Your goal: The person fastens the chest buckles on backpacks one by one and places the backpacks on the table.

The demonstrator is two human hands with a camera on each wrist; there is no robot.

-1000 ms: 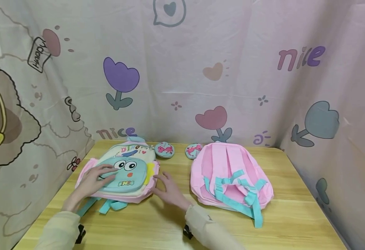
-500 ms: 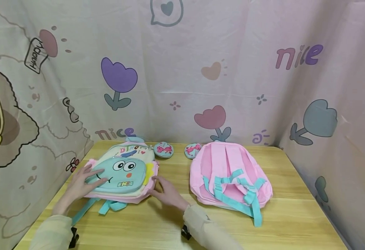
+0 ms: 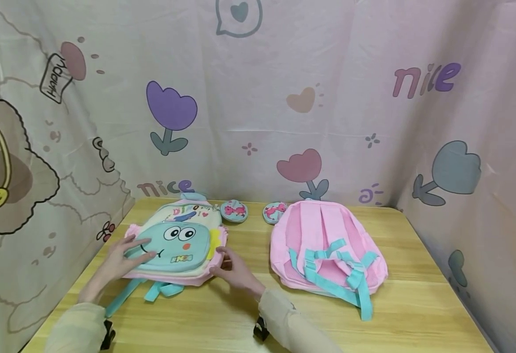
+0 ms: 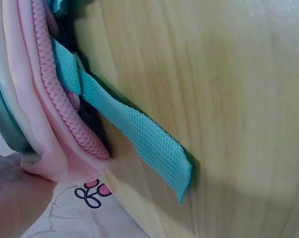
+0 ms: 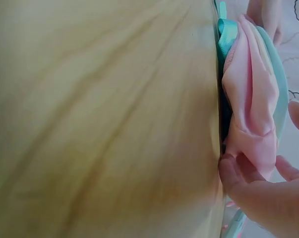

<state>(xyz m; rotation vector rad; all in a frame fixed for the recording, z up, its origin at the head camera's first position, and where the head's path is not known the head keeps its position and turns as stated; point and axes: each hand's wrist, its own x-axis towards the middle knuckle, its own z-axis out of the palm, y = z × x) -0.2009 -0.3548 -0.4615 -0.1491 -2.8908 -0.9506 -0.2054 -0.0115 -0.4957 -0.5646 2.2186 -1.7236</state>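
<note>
A children's backpack (image 3: 165, 252) with a blue cartoon-face front pocket lies front up on the left of the table. My left hand (image 3: 116, 260) grips its left side, fingertips over the front pocket. In the left wrist view, pink fabric (image 4: 45, 153) bunches against that hand, and a turquoise strap (image 4: 134, 129) trails onto the wood. My right hand (image 3: 238, 272) holds the lower right side; in the right wrist view its fingers (image 5: 231, 173) wrap the pink side pocket (image 5: 253, 144). A round blue charm (image 3: 234, 211) with a pink animal lies by the bag's top right.
A second pink backpack (image 3: 315, 230) lies straps up on the right, turquoise webbing (image 3: 335, 289) across its lower half. Another round charm (image 3: 274, 213) shows at its upper left. The wooden table (image 3: 222, 323) meets a printed curtain (image 3: 240, 98) behind and at the sides.
My left hand has slid left from over the front pocket to the bag's left side, and the pink left edge is pushed inward. The right hand stays at the right side.
</note>
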